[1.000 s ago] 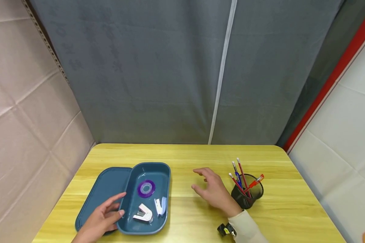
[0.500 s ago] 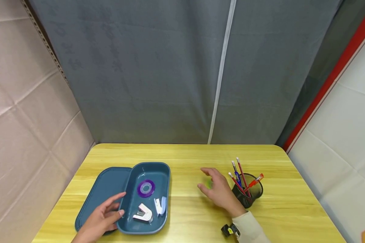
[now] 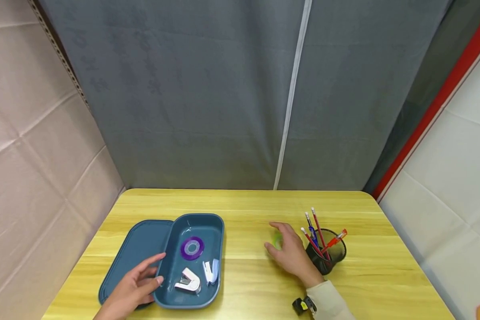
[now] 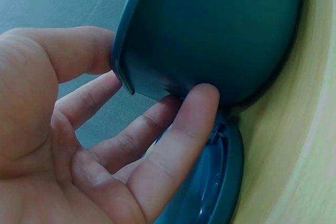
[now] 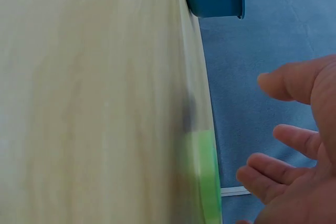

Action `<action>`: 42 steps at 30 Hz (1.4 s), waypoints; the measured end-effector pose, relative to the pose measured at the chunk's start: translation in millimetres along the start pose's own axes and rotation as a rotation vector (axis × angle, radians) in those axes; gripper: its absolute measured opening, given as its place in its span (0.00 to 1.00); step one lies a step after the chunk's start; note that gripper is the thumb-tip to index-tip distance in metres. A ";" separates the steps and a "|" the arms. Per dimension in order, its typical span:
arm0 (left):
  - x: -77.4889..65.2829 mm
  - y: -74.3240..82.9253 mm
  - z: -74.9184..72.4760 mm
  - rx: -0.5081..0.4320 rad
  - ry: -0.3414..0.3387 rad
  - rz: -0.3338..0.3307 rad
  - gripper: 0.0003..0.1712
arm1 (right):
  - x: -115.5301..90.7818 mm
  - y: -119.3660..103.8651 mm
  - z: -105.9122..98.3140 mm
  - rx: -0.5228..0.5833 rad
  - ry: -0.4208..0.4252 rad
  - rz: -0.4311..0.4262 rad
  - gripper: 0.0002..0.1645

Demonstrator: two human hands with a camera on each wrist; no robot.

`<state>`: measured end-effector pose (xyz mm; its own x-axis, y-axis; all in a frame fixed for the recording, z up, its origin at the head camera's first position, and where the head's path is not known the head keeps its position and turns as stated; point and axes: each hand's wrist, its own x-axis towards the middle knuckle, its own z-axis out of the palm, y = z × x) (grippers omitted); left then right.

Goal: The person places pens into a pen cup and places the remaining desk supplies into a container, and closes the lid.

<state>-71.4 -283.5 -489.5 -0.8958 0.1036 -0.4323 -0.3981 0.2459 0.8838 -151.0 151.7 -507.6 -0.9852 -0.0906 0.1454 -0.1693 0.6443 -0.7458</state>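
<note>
Around a green object [image 3: 278,241] on the table, my right hand [image 3: 291,253] hovers with thumb and fingers spread. In the right wrist view the green object [image 5: 208,177] stands apart from the fingertips; the hand hides much of it from the head. My left hand [image 3: 134,284] rests against the left wall of a blue rectangular box [image 3: 221,271], its index fingertip and thumb at the rim. The left wrist view shows its fingers [image 4: 184,129] extended along the outer wall. Inside the box lie a purple tape roll [image 3: 184,255], a white stapler [image 3: 194,281] and a smaller white-and-blue item [image 3: 214,270].
A matching blue lid [image 3: 144,242] lies left of the box, partly under it and the left hand. Just right of the right hand, a black mesh pen cup [image 3: 338,255] holds several pencils and pens. Grey cloth [image 3: 208,111] hangs behind the wooden table [image 3: 244,204].
My right hand has moved right, away from the box and toward the pen cup, and the green object now shows between its thumb and fingers. The left hand and box have stayed put.
</note>
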 end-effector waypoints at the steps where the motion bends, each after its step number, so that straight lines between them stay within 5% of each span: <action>1: 0.1 -0.1 0.1 -0.001 0.000 0.001 0.45 | -0.2 0.9 0.4 -0.001 0.002 0.003 0.38; 42: 2.8 -2.2 1.1 0.041 0.035 -0.025 0.46 | -8.4 15.5 -1.3 -0.083 -0.086 0.030 0.35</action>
<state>-72.8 -282.7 -492.9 -0.8924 0.0631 -0.4468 -0.4125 0.2874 0.8644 -145.3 163.4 -519.5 -0.9890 -0.1328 0.0648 -0.1404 0.7082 -0.6919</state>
